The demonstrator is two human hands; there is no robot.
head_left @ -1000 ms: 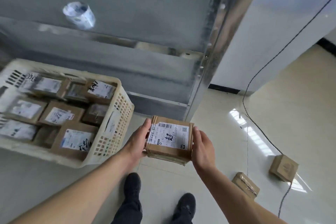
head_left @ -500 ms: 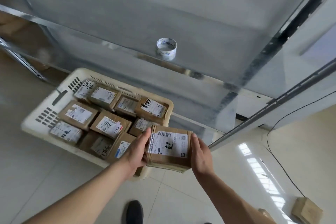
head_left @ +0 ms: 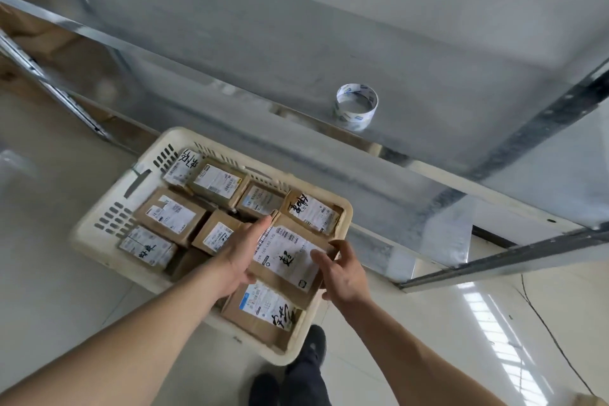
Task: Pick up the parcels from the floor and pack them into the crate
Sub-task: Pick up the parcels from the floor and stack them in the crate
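Head view: labelled parcel [head_left: 286, 257] held over the crate's [head_left: 108, 204] right end, above other packed parcels. Left hand [head_left: 242, 254] lies with straight fingers along its left edge; right hand [head_left: 342, 273] curls fingers around its right edge. Tape roll [head_left: 356, 106] sits on the metal shelf [head_left: 296, 43] beyond.

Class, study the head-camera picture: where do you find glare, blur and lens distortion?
Head view: glare streaks the floor at right; the left edge and the crate rim there are smeared by motion blur; the wide lens bends the shelf rails; the parcel label between both hands stays readable.
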